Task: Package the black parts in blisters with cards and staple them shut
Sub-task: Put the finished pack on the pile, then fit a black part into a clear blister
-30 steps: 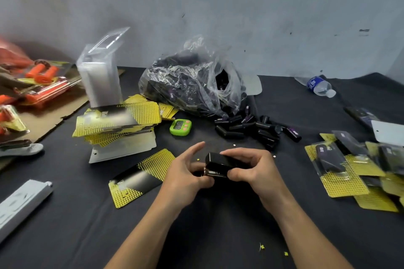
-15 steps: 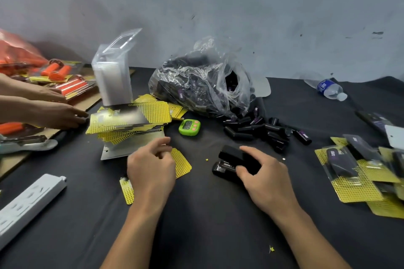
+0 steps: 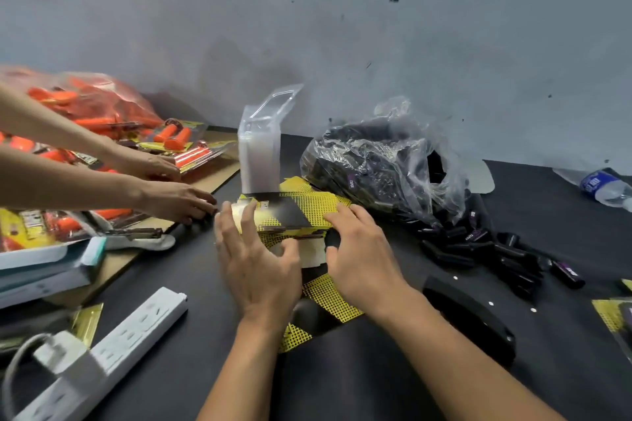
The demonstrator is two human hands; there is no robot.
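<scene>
Head view: our left hand (image 3: 260, 270), right hand (image 3: 362, 256) spread open, gripping nothing, flanking card stack (image 3: 294, 212); cards likely thin, light, slippery, so we'd pinch edges.

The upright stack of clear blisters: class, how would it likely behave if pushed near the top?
The stack of clear blisters stands tall on a narrow base, so it would probably tip. Thin clear plastic suggests it is light and slides easily. The top blister leans open, so pieces may separate.
</scene>
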